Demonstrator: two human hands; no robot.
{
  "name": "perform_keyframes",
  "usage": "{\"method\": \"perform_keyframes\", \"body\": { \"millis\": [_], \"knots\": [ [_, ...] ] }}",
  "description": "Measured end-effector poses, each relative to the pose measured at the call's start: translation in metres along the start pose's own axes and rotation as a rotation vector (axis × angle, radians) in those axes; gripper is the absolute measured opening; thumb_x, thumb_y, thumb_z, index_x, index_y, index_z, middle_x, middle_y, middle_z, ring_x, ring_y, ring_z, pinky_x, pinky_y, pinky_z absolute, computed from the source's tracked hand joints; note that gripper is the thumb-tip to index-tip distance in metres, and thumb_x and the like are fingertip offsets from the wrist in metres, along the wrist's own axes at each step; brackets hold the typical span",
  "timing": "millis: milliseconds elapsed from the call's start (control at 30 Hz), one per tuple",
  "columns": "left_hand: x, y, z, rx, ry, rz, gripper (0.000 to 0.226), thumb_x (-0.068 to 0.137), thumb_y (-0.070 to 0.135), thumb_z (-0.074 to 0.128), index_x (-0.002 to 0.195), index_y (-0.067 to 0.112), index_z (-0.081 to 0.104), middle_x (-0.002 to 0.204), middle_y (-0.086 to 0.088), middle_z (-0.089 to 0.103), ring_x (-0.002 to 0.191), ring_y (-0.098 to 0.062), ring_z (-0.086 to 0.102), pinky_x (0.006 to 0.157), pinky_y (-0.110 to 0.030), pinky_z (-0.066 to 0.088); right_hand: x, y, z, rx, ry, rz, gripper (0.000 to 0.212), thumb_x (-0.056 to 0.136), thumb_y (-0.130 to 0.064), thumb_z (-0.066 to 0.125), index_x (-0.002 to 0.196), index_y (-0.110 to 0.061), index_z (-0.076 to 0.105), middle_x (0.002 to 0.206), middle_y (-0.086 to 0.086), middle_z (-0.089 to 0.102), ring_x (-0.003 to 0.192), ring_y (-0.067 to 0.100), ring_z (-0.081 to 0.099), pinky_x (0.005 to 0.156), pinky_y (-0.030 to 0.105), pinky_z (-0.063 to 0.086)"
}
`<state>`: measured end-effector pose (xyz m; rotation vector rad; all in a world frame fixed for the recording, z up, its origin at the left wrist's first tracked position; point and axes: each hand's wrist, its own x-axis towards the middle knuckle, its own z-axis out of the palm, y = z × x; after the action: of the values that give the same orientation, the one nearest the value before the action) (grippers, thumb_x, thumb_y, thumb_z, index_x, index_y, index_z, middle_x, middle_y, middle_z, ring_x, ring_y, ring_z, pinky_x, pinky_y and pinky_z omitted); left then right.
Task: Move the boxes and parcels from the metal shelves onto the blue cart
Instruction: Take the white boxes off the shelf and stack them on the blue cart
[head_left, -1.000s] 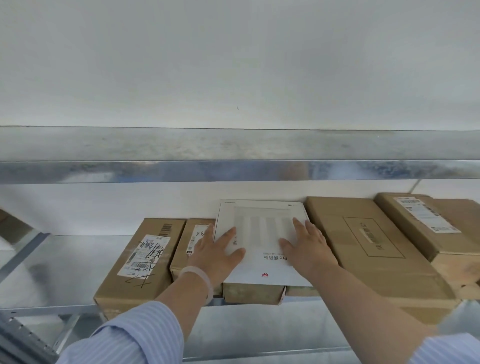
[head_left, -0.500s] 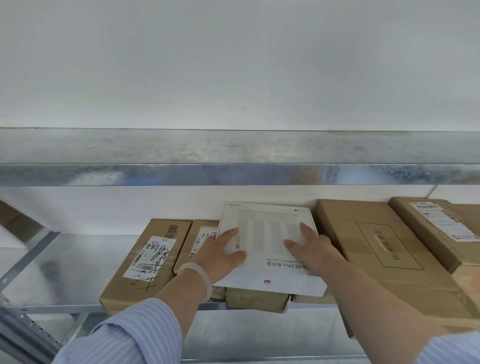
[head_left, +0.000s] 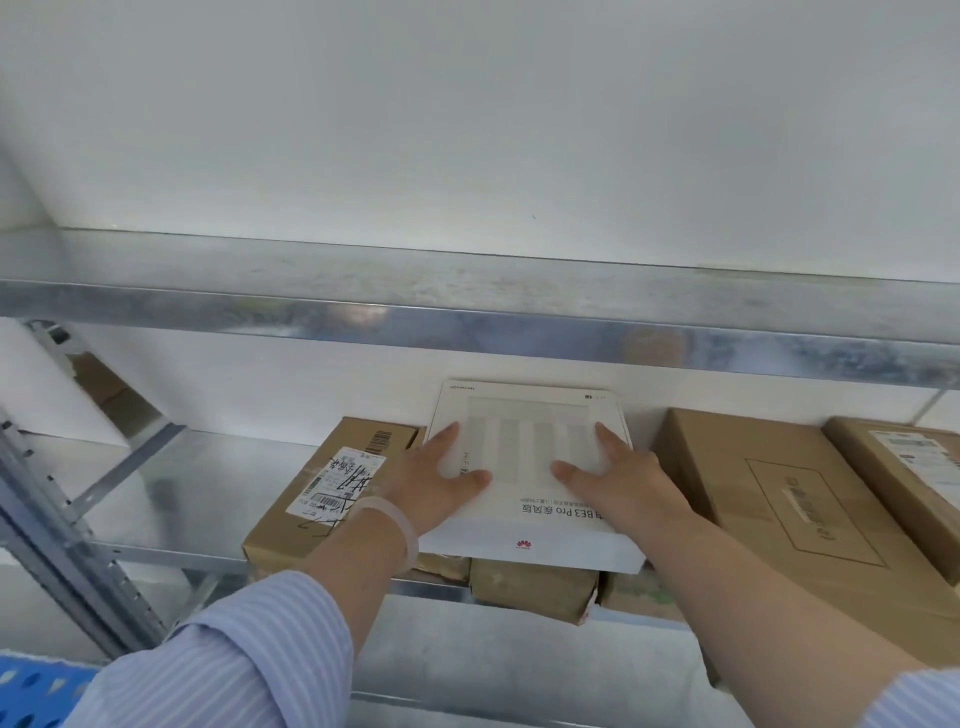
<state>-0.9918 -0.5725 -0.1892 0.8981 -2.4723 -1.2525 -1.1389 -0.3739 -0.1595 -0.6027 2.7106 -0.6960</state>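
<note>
Head view: left hand (head_left: 441, 483) and right hand (head_left: 621, 480) press flat, fingers straight, on the white box (head_left: 530, 415) atop brown parcels (head_left: 530, 587) at six o'clock. Seemingly sliding it out; next needs an edge grip, then the blue cart (head_left: 31, 691), seven o'clock.

A flat white box (head_left: 530, 467) with a red logo lies on brown parcels (head_left: 535, 587), overhanging the shelf (head_left: 156, 483) edge. A labelled box (head_left: 322, 493) sits at its 9 o'clock and a plain box (head_left: 779, 499) at 3 o'clock. A cart (head_left: 31, 691) corner shows at 8 o'clock.
</note>
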Motion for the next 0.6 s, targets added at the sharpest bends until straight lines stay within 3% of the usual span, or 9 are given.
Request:
{"method": "perform_keyframes", "body": {
  "millis": [167, 367, 600],
  "knots": [
    [-0.034, -0.030, -0.039, -0.003, 0.166, -0.045, 0.087, 0.069, 0.070, 0.060, 0.146, 0.046, 0.026, 0.147, 0.009, 0.037, 0.126, -0.016, 0.045, 0.104, -0.033, 0.038, -0.007, -0.046, 0.024, -0.018, -0.025, -0.162, 0.098, 0.069, -0.084, 0.045, 0.150, -0.043, 0.008, 0.143, 0.004, 0.029, 0.124, 0.031, 0.045, 0.096, 0.044, 0.045],
    [-0.101, -0.086, -0.097, 0.010, 0.421, -0.176, 0.089, 0.072, 0.070, 0.063, 0.147, 0.042, 0.026, 0.140, 0.000, 0.042, 0.121, -0.019, 0.047, 0.093, -0.025, 0.035, -0.038, -0.124, 0.079, -0.049, -0.103, -0.382, 0.105, 0.061, -0.089, 0.045, 0.149, -0.047, 0.007, 0.142, 0.003, 0.029, 0.132, 0.028, 0.036, 0.101, 0.044, 0.040],
    [-0.218, -0.153, -0.152, -0.007, 0.627, -0.396, 0.090, 0.073, 0.071, 0.061, 0.148, 0.045, 0.019, 0.141, 0.001, 0.039, 0.121, -0.017, 0.045, 0.089, -0.024, 0.034, -0.110, -0.204, 0.158, -0.095, -0.288, -0.620, 0.107, 0.058, -0.091, 0.044, 0.148, -0.049, 0.006, 0.157, 0.005, 0.019, 0.139, 0.027, 0.031, 0.106, 0.045, 0.035]
  ]
}}
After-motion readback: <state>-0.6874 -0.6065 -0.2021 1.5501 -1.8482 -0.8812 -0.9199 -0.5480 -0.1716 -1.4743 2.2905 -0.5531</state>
